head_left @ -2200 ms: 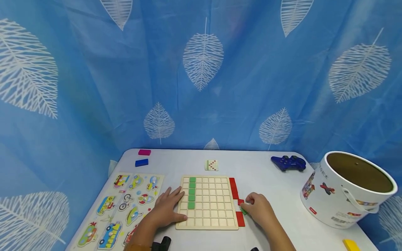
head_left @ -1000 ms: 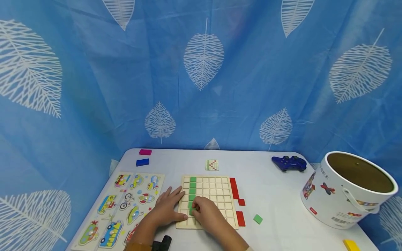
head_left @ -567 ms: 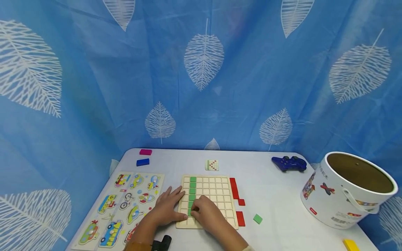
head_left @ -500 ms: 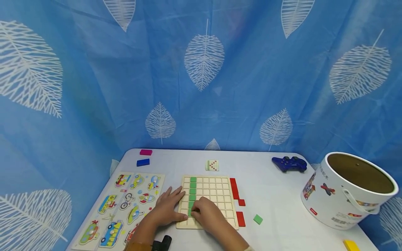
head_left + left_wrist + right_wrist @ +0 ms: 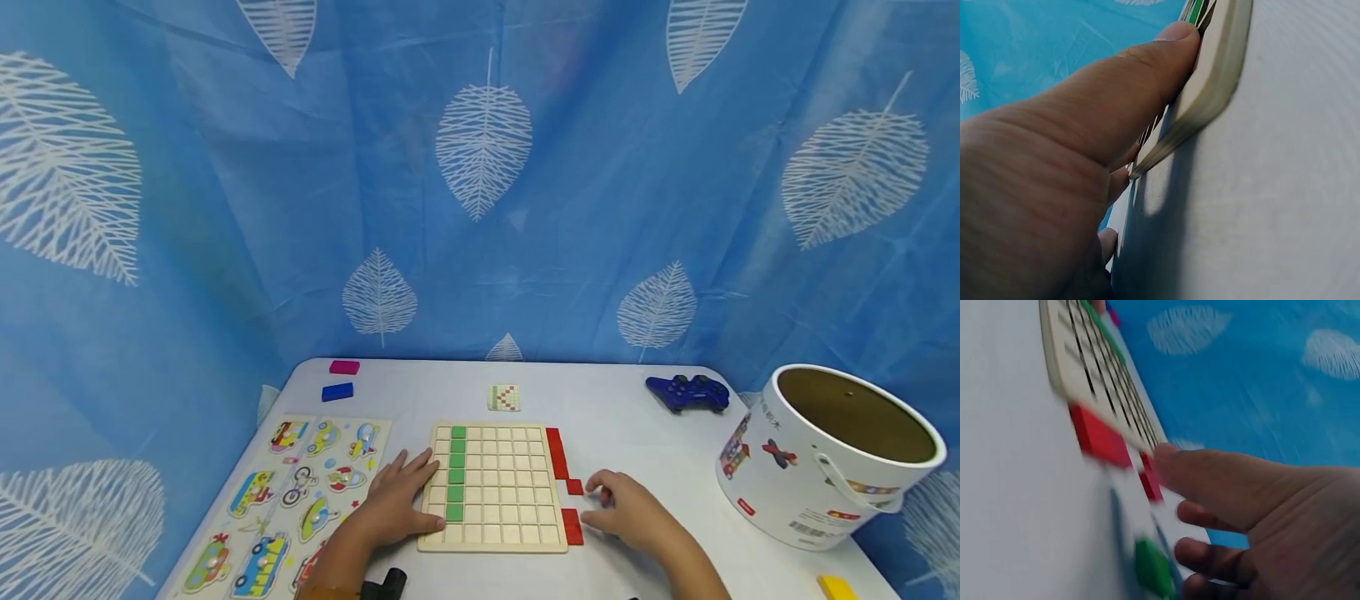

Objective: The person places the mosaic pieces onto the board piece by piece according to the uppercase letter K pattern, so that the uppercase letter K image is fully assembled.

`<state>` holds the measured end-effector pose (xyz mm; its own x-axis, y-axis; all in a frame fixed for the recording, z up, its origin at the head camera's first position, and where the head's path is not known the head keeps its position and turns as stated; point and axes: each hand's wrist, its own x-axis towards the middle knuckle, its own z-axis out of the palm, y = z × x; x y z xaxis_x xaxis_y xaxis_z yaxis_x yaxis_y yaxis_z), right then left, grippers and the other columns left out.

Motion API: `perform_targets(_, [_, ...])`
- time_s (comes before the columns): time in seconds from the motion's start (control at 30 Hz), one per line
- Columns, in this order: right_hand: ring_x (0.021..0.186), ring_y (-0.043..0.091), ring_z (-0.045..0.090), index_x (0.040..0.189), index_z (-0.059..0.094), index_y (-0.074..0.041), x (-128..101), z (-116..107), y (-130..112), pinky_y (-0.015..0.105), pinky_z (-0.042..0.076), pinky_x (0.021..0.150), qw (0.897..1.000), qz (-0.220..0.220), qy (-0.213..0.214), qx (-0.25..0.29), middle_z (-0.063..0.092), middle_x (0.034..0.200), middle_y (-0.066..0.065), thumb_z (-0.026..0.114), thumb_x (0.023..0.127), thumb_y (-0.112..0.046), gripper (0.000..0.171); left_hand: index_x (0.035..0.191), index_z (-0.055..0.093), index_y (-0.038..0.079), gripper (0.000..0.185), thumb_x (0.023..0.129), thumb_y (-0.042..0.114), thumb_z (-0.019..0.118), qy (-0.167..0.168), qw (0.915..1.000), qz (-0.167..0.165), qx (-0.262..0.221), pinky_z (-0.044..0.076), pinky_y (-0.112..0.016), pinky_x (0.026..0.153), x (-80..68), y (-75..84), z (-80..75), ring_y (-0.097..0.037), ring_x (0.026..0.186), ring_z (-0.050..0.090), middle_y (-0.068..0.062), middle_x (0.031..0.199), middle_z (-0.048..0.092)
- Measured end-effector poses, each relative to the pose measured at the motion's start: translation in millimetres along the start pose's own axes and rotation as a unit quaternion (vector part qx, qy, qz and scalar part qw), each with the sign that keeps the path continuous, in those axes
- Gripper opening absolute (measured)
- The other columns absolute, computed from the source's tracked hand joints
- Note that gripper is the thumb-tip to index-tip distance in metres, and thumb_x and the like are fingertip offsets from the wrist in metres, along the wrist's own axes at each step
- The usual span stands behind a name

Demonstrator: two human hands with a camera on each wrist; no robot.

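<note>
A wooden grid board (image 5: pixel 492 547) lies on the table with a column of several green square tiles (image 5: pixel 456 472) in its left part. My left hand (image 5: pixel 397 502) rests on the board's left edge, fingers spread and thumb on the near left corner. Right of the board, my right hand (image 5: pixel 632 513) hovers low, thumb and fingers apart. In the right wrist view a loose green tile (image 5: pixel 1152 567) lies below that hand, apart from the fingers; the hand hides it from the head view. Red tiles (image 5: pixel 572 527) line the board's right side, close to the thumb.
A small pattern card (image 5: pixel 504 397) lies behind the board. A vehicle puzzle board (image 5: pixel 296 521) is at left, with pink (image 5: pixel 344 367) and blue blocks (image 5: pixel 337 392) behind. A game controller (image 5: pixel 687 392), white bucket (image 5: pixel 802 492) and yellow block (image 5: pixel 837 587) stand right.
My right hand put a green tile at the near end of the column, let go and moved right over the loose green tile. The left hand stays on the board.
</note>
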<state>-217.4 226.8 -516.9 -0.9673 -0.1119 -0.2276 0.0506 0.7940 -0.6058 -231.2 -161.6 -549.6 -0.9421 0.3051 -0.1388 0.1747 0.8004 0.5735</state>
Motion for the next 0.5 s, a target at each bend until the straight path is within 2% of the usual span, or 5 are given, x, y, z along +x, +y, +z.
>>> perform_targets(0.1, [0.083, 0.018, 0.052, 0.102, 0.066, -0.015, -8.1, -7.9, 21.5, 0.036, 0.045, 0.073, 0.999, 0.036, -0.019, -0.008, 0.055, 0.088, 0.003, 0.093, 0.078, -0.026, 0.037, 0.158, 0.048, 0.018, 0.101, 0.075, 0.06, 0.088, 0.003, 1.0, -0.001, 0.003, 0.012, -0.071, 0.125, -1.2, -1.6, 0.1, -0.045, 0.161, 0.013, -0.003, 0.172, 0.032])
perform_targets(0.23, [0.083, 0.017, 0.052, 0.095, 0.065, -0.016, -11.8, -7.4, 34.1, 0.035, 0.045, 0.074, 0.999, 0.032, -0.017, -0.007, 0.055, 0.087, 0.002, 0.091, 0.08, -0.024, 0.031, 0.158, 0.049, 0.018, 0.101, 0.074, 0.061, 0.088, 0.007, 1.0, -0.001, 0.001, 0.012, -0.071, 0.125, -1.6, -1.7, 0.2, -0.045, 0.161, 0.013, -0.003, 0.172, 0.032])
perform_targets(0.4, [0.084, 0.017, 0.053, 0.095, 0.066, -0.016, -10.2, -5.4, 34.1, 0.035, 0.046, 0.074, 1.0, 0.019, 0.007, -0.006, 0.057, 0.087, 0.001, 0.087, 0.083, -0.015, 0.024, 0.158, 0.049, 0.018, 0.101, 0.075, 0.06, 0.088, 0.007, 1.0, -0.002, 0.002, 0.012, -0.071, 0.125, -0.9, -0.6, -0.2, -0.045, 0.161, 0.013, -0.003, 0.172, 0.032])
perform_targets(0.5, [0.083, 0.017, 0.054, 0.098, 0.067, -0.015, -7.5, -2.7, 24.9, 0.032, 0.048, 0.071, 0.999, 0.016, 0.032, 0.017, 0.058, 0.086, 0.001, 0.085, 0.083, -0.011, 0.024, 0.158, 0.048, 0.018, 0.101, 0.075, 0.06, 0.087, 0.002, 1.0, -0.001, 0.002, 0.012, -0.071, 0.125, -0.3, 0.5, -0.5, -0.045, 0.161, 0.012, -0.003, 0.172, 0.032])
